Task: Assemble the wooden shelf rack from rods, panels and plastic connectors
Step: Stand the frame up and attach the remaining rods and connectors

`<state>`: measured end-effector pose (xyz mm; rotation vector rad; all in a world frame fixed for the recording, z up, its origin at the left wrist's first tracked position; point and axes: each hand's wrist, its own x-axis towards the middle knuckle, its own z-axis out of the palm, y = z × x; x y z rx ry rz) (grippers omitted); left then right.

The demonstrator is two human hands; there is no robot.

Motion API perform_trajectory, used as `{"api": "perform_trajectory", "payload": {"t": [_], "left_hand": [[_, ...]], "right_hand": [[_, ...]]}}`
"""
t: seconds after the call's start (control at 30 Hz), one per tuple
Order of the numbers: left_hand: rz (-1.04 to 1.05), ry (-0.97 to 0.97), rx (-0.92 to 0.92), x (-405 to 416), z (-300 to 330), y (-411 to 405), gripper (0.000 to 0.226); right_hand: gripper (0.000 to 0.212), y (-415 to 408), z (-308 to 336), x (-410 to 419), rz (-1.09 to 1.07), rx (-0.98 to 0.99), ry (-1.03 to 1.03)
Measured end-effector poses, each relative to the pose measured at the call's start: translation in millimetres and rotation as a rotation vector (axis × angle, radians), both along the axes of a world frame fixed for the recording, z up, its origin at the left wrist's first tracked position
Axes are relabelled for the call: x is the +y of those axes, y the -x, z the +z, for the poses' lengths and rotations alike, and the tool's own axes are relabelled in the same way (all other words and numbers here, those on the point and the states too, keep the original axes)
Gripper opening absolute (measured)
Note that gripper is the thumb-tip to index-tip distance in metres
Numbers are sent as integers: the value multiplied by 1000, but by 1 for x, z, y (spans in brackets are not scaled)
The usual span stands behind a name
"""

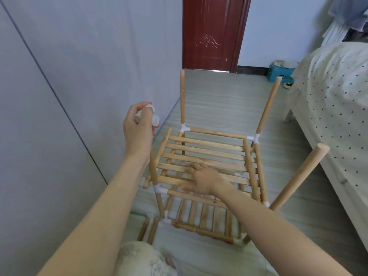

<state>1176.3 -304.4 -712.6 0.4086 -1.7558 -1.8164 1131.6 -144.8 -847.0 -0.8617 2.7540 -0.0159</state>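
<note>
The half-built wooden rack [217, 134] stands on the floor before me, with rods joined by white plastic connectors. My left hand [137, 126] grips a white plastic connector [154, 117] above the top of the near-left upright rod [153, 168]. My right hand [203, 179] lies on the slatted wooden panel [209, 152] of the upper tier, fingers spread over the slats. A lower slatted panel [205, 218] sits near the floor. Upright rods rise at the far left [182, 96], far right [268, 104] and near right [298, 176] corners.
Two loose rods [148, 229] lie on the floor at the lower left. A grey wall runs along the left, a bed with dotted cover [334, 100] on the right. A dark red door [211, 32] and a teal box [279, 73] are behind.
</note>
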Motion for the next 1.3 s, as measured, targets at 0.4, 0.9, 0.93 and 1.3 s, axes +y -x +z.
{"api": "perform_trajectory", "payload": {"t": [0.4, 0.9, 0.93, 1.3], "left_hand": [[48, 52, 9, 1, -3, 2, 11], [152, -22, 48, 10, -3, -3, 26], [156, -31, 32, 10, -3, -4, 26], [60, -27, 11, 8, 3, -16, 27]], "right_hand": [[45, 5, -16, -41, 38, 115, 122], [54, 31, 95, 2, -91, 504, 588], [55, 26, 99, 1, -57, 541, 568], [54, 16, 125, -2, 87, 714, 361]]}}
